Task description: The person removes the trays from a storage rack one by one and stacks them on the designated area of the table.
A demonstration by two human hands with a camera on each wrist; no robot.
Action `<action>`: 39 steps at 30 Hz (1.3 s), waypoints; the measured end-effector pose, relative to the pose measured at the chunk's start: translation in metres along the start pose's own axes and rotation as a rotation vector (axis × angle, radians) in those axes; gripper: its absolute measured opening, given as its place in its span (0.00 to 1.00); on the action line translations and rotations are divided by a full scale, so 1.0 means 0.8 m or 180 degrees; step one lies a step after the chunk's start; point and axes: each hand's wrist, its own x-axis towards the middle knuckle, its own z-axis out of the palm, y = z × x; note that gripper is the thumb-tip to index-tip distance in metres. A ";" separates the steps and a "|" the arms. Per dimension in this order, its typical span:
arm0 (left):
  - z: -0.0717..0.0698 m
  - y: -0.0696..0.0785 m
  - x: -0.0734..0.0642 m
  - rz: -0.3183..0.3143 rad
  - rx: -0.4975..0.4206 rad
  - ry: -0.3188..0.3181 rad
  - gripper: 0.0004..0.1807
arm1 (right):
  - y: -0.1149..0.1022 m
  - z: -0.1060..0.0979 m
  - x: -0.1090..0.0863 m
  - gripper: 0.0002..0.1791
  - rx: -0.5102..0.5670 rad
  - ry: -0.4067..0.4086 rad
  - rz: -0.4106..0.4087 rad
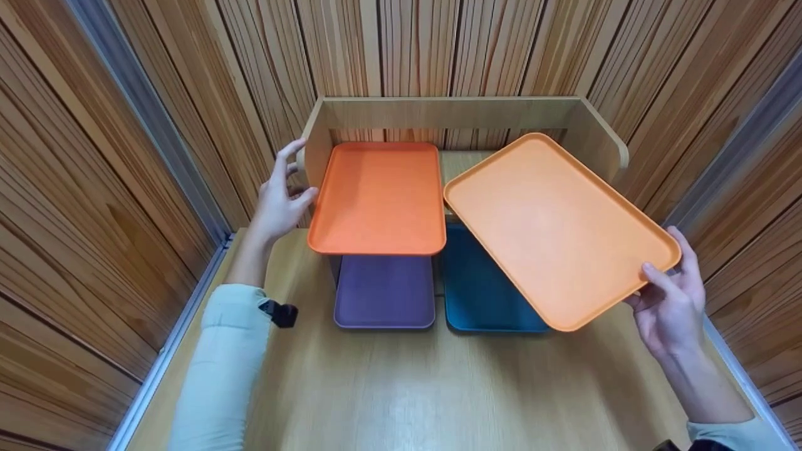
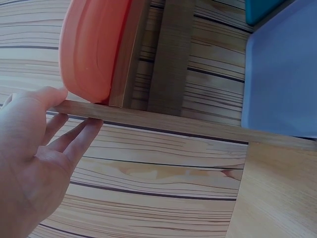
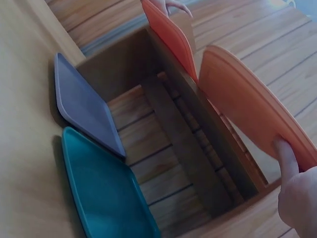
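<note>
My right hand [image 1: 673,304] pinches the near right corner of a light orange tray [image 1: 557,232], thumb on top and fingers beneath. That tray slants over the right half of a wooden shelf unit [image 1: 454,108], its far end above the upper board. In the left wrist view, my left hand [image 2: 42,153] grips the edge of the unit's left side panel [image 2: 173,121] between thumb and fingers. Beside it, a red-orange tray [image 1: 379,197] lies on the upper board's left half, jutting past the front edge.
Below, a purple tray [image 1: 385,294] sits at left and a teal tray [image 1: 485,294] at right, partly hidden under the light orange one. The unit stands on a wooden table [image 1: 401,388]. Wood-patterned walls [image 1: 413,50] rise behind and at both sides.
</note>
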 end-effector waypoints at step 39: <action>-0.001 0.002 0.000 -0.0069 0.0013 -0.0021 0.46 | -0.051 -0.098 0.033 0.37 -0.0052 -0.1297 0.0688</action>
